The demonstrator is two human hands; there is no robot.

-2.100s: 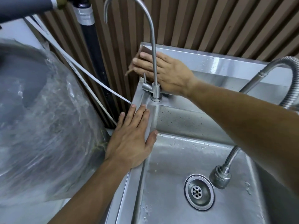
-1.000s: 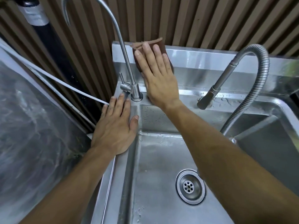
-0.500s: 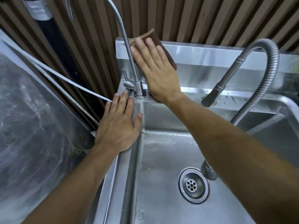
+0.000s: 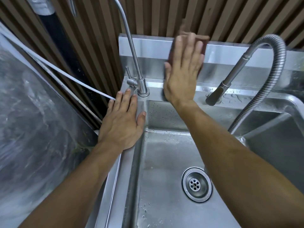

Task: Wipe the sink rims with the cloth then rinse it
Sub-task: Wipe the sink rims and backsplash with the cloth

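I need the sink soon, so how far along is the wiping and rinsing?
Mid-wipe. The right hand presses the brown cloth flat against the back splash between the two taps, while the left hand rests on the left rim. Which rims are already wiped cannot be told. No water is running, so rinsing the cloth remains.

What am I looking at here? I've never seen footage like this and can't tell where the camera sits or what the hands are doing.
The camera is worn on the person's head and looks down at their own bare arms; there is no machine. Below is a stainless steel sink with a drain in its basin. The right hand presses a brown cloth flat against the sink's raised back panel, fingers straight. The left hand rests flat on the left rim, holding nothing. A thin gooseneck tap stands between the hands; a flexible hose sprayer curves at the right.
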